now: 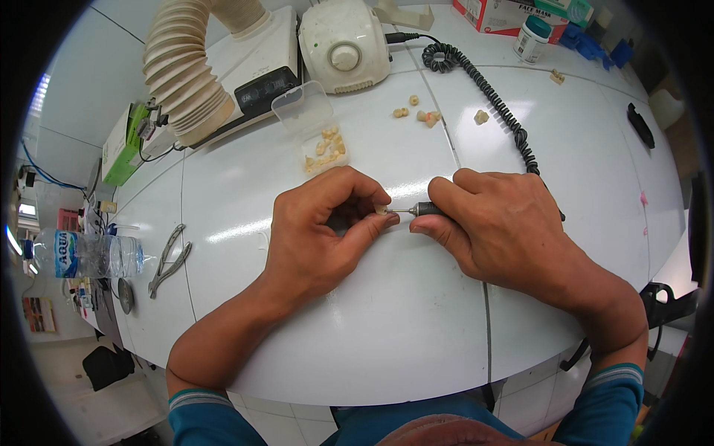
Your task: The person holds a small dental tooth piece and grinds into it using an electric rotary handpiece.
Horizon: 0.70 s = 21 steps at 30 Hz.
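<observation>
Between the thumb and fingers of my left hand (320, 227) is a small cream dental crown (381, 209), mostly covered by the fingertips. My right hand (498, 223) is wrapped round a dark rotary handpiece (427, 209). Its thin metal bur (401, 211) points left and reaches the crown; whether the tip touches it is too small to tell. Just beyond my left hand stands an open clear plastic box (327, 152) with several cream tooth pieces in it. A coiled black cord (491, 93) runs from behind my right hand to the white control unit (343, 52).
Several loose tooth pieces (429, 118) lie beyond my hands. A ribbed suction hose (182, 74) rises at the far left. Pliers (171, 260) and a water bottle (89, 254) are at the left. A white jar (532, 41) stands by a mask box (494, 16) at the far right.
</observation>
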{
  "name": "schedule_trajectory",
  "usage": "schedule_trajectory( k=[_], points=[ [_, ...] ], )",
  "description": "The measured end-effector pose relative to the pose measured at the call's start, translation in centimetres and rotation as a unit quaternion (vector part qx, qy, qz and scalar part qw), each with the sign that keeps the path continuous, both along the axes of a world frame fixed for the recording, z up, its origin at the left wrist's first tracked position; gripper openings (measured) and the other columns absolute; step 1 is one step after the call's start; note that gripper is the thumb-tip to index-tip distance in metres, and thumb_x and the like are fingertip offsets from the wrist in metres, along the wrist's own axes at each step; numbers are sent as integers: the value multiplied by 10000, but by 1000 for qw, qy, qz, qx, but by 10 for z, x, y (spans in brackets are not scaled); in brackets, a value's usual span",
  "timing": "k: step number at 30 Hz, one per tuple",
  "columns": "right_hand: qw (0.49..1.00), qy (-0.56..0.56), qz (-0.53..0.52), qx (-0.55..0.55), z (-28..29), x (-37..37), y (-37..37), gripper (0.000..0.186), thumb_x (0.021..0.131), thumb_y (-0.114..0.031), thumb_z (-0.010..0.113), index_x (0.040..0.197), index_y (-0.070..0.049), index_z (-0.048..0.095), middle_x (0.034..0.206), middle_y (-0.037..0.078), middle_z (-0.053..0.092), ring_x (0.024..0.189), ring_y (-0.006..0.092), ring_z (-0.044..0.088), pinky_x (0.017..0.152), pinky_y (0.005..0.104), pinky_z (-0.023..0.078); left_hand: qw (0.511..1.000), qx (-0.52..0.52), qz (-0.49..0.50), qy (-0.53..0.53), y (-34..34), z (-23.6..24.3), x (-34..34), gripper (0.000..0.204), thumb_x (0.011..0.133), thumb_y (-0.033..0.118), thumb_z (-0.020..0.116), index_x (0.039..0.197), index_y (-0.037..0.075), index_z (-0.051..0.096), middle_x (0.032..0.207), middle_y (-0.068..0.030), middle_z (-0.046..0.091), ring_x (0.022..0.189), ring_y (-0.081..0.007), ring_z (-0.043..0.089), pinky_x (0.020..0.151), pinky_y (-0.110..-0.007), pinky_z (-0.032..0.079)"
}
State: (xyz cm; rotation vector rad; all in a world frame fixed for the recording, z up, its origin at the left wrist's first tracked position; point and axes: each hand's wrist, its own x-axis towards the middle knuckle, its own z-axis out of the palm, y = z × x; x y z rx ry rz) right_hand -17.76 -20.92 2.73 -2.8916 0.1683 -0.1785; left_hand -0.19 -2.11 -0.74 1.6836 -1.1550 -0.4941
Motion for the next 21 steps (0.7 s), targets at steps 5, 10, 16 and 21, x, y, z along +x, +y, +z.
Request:
schedule_trajectory(
  k=[5,10,16,21],
  points=[
    [1000,16,-4,5,3,0,2,467,1120,-519,663,1020,-73,756,761,112,717,630,301,740,542,423,550,1000,-6,-9,2,1,1,1,171,929,-19,873,1048,11,755,967,-61,762,833,-120,742,723,-276,597],
    [1000,14,-5,6,2,1,1,462,1113,-518,674,1016,-75,765,765,113,720,629,302,740,547,426,553,999,24,-28,-2,3,3,2,172,969,-73,834,1097,-14,736,1023,-59,761,941,-99,755,814,-244,609],
    [1000,0,-1,1,1,-1,0,445,1113,-510,675,1016,-85,764,769,111,720,646,304,744,564,432,560,998,47,-26,-23,2,9,0,173,970,-49,848,1107,-18,747,984,-60,778,887,-91,754,782,-241,607],
    [1000,15,-5,7,3,0,0,439,1115,-507,672,1017,-89,760,770,104,716,648,303,742,567,435,561,999,46,-22,-15,2,6,1,176,969,-37,858,1107,-20,749,985,-61,784,897,-91,760,787,-240,608]
  ],
)
